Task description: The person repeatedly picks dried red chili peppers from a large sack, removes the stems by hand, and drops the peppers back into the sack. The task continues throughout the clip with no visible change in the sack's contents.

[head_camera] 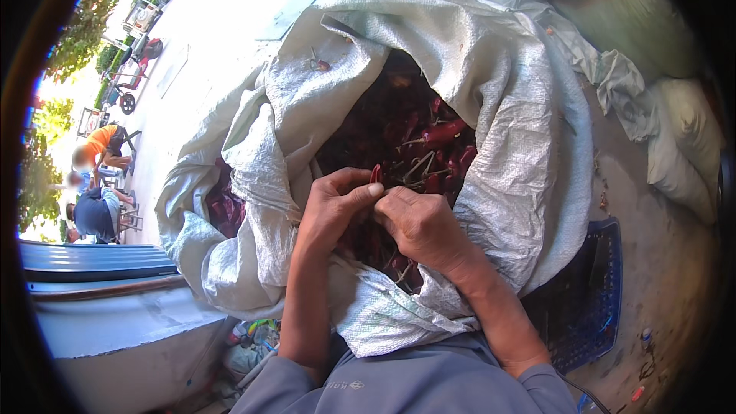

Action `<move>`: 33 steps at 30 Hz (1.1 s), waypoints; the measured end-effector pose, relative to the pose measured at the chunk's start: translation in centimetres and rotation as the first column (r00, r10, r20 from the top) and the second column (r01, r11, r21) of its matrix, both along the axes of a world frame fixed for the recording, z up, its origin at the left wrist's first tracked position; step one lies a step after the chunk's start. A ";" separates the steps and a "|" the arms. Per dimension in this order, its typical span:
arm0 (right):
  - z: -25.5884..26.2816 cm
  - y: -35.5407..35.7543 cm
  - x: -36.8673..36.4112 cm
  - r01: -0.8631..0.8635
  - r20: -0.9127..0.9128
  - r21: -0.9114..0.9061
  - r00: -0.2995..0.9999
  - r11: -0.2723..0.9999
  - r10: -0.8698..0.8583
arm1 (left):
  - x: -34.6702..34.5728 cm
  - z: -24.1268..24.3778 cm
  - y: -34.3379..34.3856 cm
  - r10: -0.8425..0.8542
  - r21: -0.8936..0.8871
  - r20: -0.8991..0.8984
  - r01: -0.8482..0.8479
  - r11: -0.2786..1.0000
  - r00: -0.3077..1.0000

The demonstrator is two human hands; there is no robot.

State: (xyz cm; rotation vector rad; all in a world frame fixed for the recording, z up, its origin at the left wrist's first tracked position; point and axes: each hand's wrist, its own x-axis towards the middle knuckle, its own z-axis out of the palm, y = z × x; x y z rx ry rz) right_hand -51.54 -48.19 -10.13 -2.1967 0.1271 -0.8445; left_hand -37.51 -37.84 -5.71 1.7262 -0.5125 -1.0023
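Observation:
My left hand [339,198] holds a small red chili pepper [375,173] between thumb and forefinger, its tip pointing up. Right against the left thumb, my right hand [422,224] pinches at the pepper's lower end; the fingertips are partly hidden. Both hands are over the mouth of a large white woven sack [517,144], whose rim is rolled outward. Inside lie many dark red chili peppers [443,133], some with pale, dry stems. My forearms cover part of the near rim.
A second opening at left shows more red peppers [225,207]. A dark blue plastic crate [612,293] stands at right, with filled sacks [684,138] beyond. A low ledge [126,322] is at left. Farther off are seated people [95,213] and a red scooter [135,77].

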 end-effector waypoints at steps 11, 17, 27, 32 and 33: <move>-0.2 -0.4 2.7 0.085 -0.238 0.026 0.968 0.996 -0.076 | 0.6 -1.8 1.8 0.209 -0.265 -0.179 -0.252 0.931 0.961; -0.6 0.3 4.3 -0.033 -0.467 -0.248 0.880 0.968 -0.089 | 0.4 -0.5 2.6 0.330 -0.342 -0.212 -0.386 0.857 0.920; 0.1 -1.0 2.2 0.005 0.007 0.491 1.000 0.871 -0.010 | 0.4 0.2 3.6 0.291 -0.211 -0.089 -0.304 0.929 0.952; 0.3 -0.5 1.8 0.015 0.027 0.482 0.999 0.876 -0.032 | -1.0 0.2 2.2 0.219 -0.241 -0.086 -0.234 0.942 0.972; 0.2 -0.3 1.8 0.035 0.033 0.439 0.998 0.898 -0.055 | -1.4 0.2 1.8 0.222 -0.243 -0.085 -0.236 0.941 0.971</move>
